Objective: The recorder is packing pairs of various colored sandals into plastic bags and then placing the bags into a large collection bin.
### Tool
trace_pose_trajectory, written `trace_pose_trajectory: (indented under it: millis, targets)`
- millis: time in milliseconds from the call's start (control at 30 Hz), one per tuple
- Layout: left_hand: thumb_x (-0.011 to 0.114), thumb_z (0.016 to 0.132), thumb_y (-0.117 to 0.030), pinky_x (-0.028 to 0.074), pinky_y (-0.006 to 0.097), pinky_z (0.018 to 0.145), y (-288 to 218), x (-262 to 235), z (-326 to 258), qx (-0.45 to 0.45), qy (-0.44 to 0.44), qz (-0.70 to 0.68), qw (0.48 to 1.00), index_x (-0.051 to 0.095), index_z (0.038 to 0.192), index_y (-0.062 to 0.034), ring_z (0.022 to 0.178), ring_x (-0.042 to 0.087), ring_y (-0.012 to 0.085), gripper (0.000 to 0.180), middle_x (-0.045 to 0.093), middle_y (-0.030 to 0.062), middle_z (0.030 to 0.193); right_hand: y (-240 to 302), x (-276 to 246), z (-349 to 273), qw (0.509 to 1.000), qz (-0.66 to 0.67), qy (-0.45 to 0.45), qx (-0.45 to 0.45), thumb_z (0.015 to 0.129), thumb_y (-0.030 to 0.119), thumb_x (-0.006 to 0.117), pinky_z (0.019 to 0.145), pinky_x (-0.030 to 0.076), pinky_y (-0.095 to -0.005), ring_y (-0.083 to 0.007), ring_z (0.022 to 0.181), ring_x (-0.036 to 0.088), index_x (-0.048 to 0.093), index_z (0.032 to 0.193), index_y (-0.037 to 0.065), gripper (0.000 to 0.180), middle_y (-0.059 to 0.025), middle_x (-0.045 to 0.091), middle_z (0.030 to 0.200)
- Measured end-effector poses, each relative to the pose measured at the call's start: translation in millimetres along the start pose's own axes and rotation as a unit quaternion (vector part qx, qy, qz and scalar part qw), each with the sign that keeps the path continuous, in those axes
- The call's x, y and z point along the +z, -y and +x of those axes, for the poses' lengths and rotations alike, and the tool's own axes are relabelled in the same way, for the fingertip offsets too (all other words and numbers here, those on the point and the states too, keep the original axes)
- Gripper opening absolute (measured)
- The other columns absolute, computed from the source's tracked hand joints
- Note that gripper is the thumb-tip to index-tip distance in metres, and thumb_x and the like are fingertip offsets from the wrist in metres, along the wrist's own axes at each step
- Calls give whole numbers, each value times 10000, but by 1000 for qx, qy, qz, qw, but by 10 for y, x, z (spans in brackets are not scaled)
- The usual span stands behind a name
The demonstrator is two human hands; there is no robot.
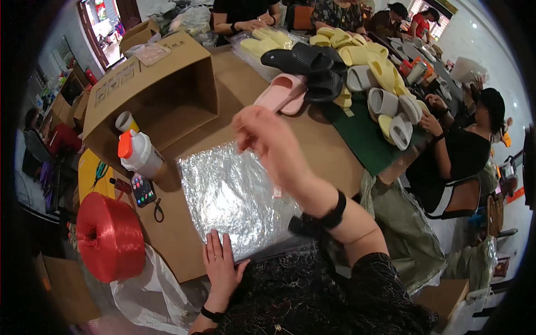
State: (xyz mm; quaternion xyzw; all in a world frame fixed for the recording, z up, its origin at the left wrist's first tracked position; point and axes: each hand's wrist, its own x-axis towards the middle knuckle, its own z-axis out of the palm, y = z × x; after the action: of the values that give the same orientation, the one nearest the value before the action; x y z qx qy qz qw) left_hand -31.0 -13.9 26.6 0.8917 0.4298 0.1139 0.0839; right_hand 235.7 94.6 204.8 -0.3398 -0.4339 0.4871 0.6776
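A stack of shiny clear plastic bags (226, 192) lies flat on the brown table in front of me. My left hand (220, 261) rests on its near edge, fingers stretched out and holding nothing. Above the far part of the stack, my right hand (265, 142) is raised with its fingers bent downward. Motion blurs those fingers, so whether they hold anything is unclear. Just beyond this hand lie pink slippers (279, 94), with black slippers (304, 58) behind them.
An open cardboard box (162, 67) lies at the far left. Near it are a white bottle with an orange cap (139, 153), a phone (143, 190) and a red roll of plastic twine (111, 237). Yellow slippers (382, 67) and grey slippers (384, 102) pile up right, beside a co-worker (455, 148).
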Motion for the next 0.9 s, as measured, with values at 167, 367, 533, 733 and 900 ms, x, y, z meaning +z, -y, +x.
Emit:
trace_pose_trajectory:
  millis: [167,367,533,733,900]
  targets:
    - [713,855,-489,208,569,1155,36,15,-15,7,-11,-2,1000,283,1532,3,1475,210,448,941,209,293,1590,-453,-1426,998,940,122,-319,26,926,237,659,686,501,-309,-160,783,566,594,981,44,211,-50,553,911]
    - [782,793,-479,211,588,1149,33,12,-69,8,9,8,1000,311,1507,11,1464,222,465,986,222,318,1574,-368,-2246,1491,896,52,-437,62,873,510,720,567,518,-341,-237,748,627,487,1298,-67,754,-235,572,1152]
    - [789,780,-492,243,613,1116,50,65,-69,13,17,-6,1000,319,1496,17,1444,234,500,996,242,334,1555,-321,-2734,1444,891,8,-436,125,884,517,685,524,510,-318,-220,647,628,509,1260,-86,732,-228,653,945]
    - [785,776,-483,246,598,1122,-5,33,-64,-4,10,19,1000,333,1490,20,1449,244,475,983,246,327,1557,-621,-2775,1034,893,-6,-450,8,926,338,591,561,498,-288,-164,743,634,604,1094,43,340,-34,620,884]
    - [797,755,-458,229,583,1142,9,45,-55,12,-9,4,1000,341,1490,20,1461,225,464,988,232,319,1567,-439,-2798,300,898,119,-422,-18,934,343,605,563,438,-282,-138,744,595,586,997,135,219,7,592,842]
